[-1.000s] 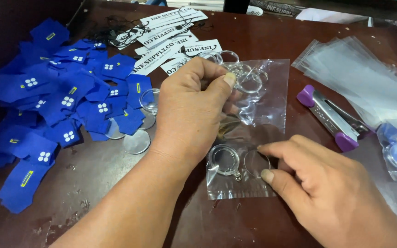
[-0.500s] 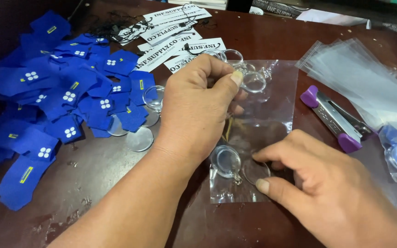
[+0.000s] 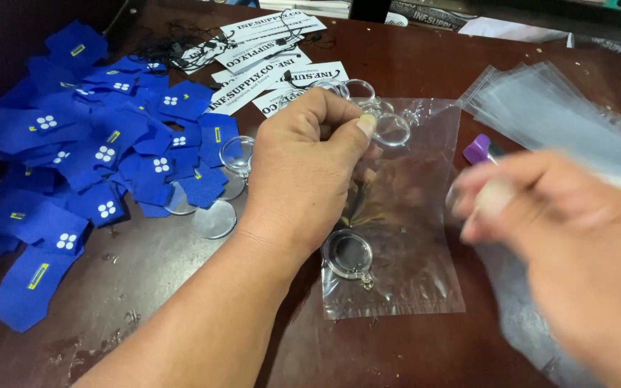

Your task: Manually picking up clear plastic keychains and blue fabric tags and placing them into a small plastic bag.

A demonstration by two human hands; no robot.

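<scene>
My left hand point(image 3: 303, 165) rests on a clear plastic bag point(image 3: 411, 287) lying on the dark wooden table, with thumb and curled fingers pinching its upper part. Several clear round keychain cases point(image 3: 391, 129) lie at the bag's top, just beyond the thumb. One more clear round case point(image 3: 350, 255) sits inside the bag below the hand. My right hand point(image 3: 562, 244) is blurred in motion at the right, off the bag. A faint pale shape shows at its fingertips, but I cannot tell whether it holds anything.
A heap of blue cloth tags point(image 3: 95, 158) covers the left side, with clear discs point(image 3: 215, 219) at its edge. White printed cards point(image 3: 267, 50) and black strings lie at the back. A stack of clear bags point(image 3: 562, 122) and a purple-capped tool point(image 3: 477, 149) lie at the right.
My right hand has lifted off the bag's lower part and swung to the right. Two round cases showed in the lower bag before, one shows now. The left hand has stayed put.
</scene>
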